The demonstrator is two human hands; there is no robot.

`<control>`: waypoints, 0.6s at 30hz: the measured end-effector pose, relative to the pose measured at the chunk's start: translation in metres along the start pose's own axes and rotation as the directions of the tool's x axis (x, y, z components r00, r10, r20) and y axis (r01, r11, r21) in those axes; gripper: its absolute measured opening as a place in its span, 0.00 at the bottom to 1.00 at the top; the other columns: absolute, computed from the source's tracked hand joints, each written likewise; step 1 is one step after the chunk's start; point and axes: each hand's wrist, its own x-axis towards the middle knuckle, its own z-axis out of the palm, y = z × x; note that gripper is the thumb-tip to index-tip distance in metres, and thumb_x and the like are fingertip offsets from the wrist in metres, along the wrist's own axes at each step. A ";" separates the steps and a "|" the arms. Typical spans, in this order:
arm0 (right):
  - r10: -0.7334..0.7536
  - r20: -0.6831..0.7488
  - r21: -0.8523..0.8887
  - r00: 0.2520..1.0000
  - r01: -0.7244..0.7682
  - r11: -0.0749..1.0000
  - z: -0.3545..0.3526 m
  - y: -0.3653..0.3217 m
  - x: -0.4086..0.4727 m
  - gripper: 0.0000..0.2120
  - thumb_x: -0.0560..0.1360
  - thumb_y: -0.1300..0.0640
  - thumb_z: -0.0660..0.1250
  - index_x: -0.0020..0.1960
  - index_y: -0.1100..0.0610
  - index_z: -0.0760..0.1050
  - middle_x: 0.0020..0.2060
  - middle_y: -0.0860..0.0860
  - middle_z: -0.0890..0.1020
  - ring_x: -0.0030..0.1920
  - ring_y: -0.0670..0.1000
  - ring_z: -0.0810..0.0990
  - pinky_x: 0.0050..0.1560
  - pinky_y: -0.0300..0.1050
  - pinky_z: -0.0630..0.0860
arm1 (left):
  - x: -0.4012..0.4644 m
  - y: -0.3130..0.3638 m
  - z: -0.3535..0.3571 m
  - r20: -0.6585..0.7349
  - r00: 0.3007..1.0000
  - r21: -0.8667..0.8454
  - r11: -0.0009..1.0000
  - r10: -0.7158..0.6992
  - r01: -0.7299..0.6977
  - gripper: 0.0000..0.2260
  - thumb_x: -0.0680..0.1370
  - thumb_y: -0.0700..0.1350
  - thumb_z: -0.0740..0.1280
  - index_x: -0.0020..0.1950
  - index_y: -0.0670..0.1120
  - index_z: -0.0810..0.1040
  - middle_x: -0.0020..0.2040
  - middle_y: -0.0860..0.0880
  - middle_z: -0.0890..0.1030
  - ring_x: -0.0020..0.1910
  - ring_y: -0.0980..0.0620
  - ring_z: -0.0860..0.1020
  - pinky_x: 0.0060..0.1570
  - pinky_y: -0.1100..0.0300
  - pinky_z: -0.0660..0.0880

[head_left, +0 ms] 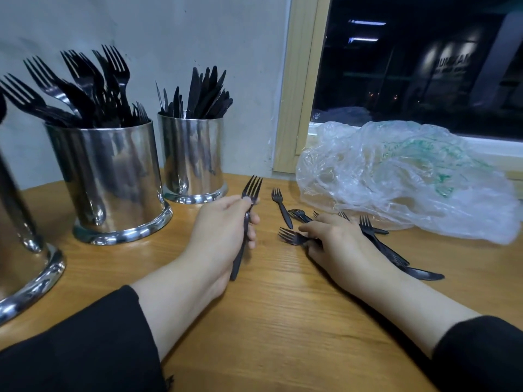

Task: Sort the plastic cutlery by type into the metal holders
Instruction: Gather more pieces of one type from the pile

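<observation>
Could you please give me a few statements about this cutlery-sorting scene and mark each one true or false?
1. The left hand holds a black fork. True.
2. The holder of forks stands to the right of the holder of knives. False: it stands to the left, nearer the camera.
3. The right hand rests on the loose cutlery on the table. True.
4. The plastic bag lies inside a holder. False: it lies on the table by the window.
5. The held fork's prongs point toward the person. False: they point away, toward the wall.
</observation>
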 end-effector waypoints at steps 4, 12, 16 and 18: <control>-0.031 -0.173 0.116 0.984 0.052 0.992 -0.004 0.001 0.002 0.08 0.77 0.57 0.69 0.56 0.52 0.82 0.45 0.46 0.77 0.49 0.51 0.76 0.51 0.48 0.72 | 0.001 -0.003 -0.002 -0.016 0.999 0.033 0.999 0.033 -0.032 0.07 0.85 0.49 0.62 0.57 0.55 0.80 0.31 0.51 0.73 0.24 0.54 0.65 0.25 0.60 0.62; 0.313 -0.212 0.661 0.926 -0.100 0.744 -0.017 -0.032 -0.006 0.03 0.78 0.53 0.71 0.47 0.51 0.82 0.37 0.42 0.82 0.40 0.41 0.79 0.42 0.31 0.71 | -0.007 -0.011 0.014 0.014 0.997 0.029 0.996 0.080 -0.081 0.10 0.84 0.46 0.64 0.54 0.43 0.84 0.37 0.48 0.79 0.31 0.53 0.76 0.30 0.60 0.75; 0.354 -0.113 0.820 0.928 -0.114 0.561 -0.019 -0.043 -0.009 0.05 0.78 0.55 0.71 0.47 0.56 0.83 0.39 0.50 0.85 0.43 0.50 0.82 0.48 0.44 0.77 | -0.016 -0.013 0.028 0.107 0.991 0.001 0.996 0.085 -0.085 0.12 0.85 0.49 0.63 0.56 0.46 0.84 0.44 0.43 0.86 0.41 0.43 0.86 0.42 0.50 0.82; 0.371 -0.106 0.856 0.922 -0.105 0.506 -0.019 -0.044 -0.010 0.05 0.77 0.56 0.72 0.45 0.56 0.83 0.39 0.52 0.86 0.44 0.52 0.83 0.48 0.45 0.77 | -0.021 -0.013 0.034 0.155 0.983 0.025 0.994 0.100 -0.105 0.13 0.85 0.49 0.62 0.54 0.45 0.84 0.43 0.40 0.86 0.41 0.40 0.86 0.40 0.50 0.79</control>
